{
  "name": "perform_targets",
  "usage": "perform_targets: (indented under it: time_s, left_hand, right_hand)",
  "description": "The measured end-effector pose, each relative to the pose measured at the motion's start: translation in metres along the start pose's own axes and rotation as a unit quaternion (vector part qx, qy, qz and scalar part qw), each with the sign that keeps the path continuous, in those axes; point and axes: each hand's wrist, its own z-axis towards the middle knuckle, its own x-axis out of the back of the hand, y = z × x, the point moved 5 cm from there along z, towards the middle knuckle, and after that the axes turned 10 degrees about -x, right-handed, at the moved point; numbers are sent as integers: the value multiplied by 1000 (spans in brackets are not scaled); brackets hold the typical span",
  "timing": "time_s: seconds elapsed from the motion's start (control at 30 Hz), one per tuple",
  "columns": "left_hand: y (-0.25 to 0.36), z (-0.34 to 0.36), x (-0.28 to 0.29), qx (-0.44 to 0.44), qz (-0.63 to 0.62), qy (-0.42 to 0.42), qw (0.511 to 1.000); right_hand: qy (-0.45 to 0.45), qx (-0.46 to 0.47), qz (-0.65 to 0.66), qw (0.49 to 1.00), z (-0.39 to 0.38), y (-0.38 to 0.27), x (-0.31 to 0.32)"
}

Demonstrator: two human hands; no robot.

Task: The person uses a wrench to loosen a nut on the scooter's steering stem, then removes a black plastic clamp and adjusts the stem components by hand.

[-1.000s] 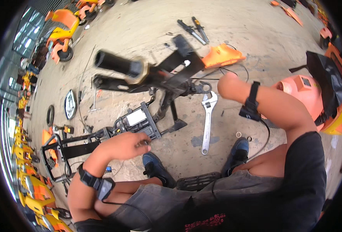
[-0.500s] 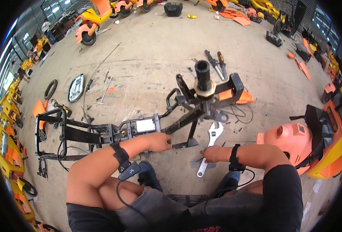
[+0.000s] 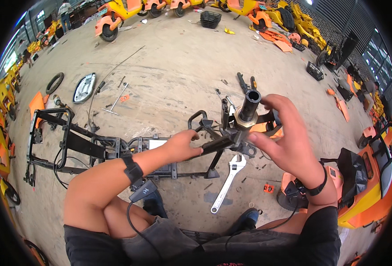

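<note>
A black scooter frame (image 3: 87, 148) lies across the floor in front of me, its steering tube (image 3: 250, 106) standing up at the right end. A brass-coloured nut (image 3: 245, 120) rings the tube's base. My left hand (image 3: 181, 145) is closed on the slanting frame bar, left of the steering tube. Around the right side of the nut my right hand (image 3: 286, 137) is spread, thumb and fingers apart, holding nothing; whether it touches the metal I cannot tell. A silver adjustable wrench (image 3: 224, 186) lies on the floor, jaw end toward the frame.
Beyond the frame lie a T-handle tool (image 3: 118, 98), a headlight-like part (image 3: 84, 88), a black ring (image 3: 55, 83) and dark-handled tools (image 3: 241, 80). An orange-yellow scooter body (image 3: 360, 195) stands close on my right. Scooters (image 3: 116, 17) and a black crate (image 3: 210, 19) are farther off.
My right hand has let go of the wrench, which lies on the floor, and has risen to the steering tube, opening. My left hand has moved slightly up along the frame. The view has shifted.
</note>
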Motion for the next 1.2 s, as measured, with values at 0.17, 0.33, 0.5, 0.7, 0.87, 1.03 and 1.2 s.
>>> perform_targets:
  time_s: [0.17, 0.33, 0.5, 0.7, 0.87, 1.03, 1.2]
  left_hand:
    - [6, 7, -12, -6, 12, -9, 1000]
    - [9, 8, -23, -16, 24, -25, 999]
    - [16, 9, -28, -22, 15, -33, 999]
    - [13, 8, -30, -28, 17, -30, 999]
    - [13, 11, -31, -42, 24, -14, 999]
    - [-1, 7, -35, 1, 20, -8, 1000]
    - [-7, 8, -40, 15, 56, -25, 998]
  right_hand:
    - [10, 9, -78, 997, 10, 3, -21]
    - [-14, -3, -54, 998, 18, 8, -22]
    - [-118, -46, 78, 989, 27, 18, -18]
    - [-285, 30, 119, 951, 54, 22, -17]
    - [-378, 41, 157, 912, 65, 27, -16]
    - [-226, 51, 57, 971, 47, 26, -10]
    - [-118, -36, -28, 992, 29, 4, -15]
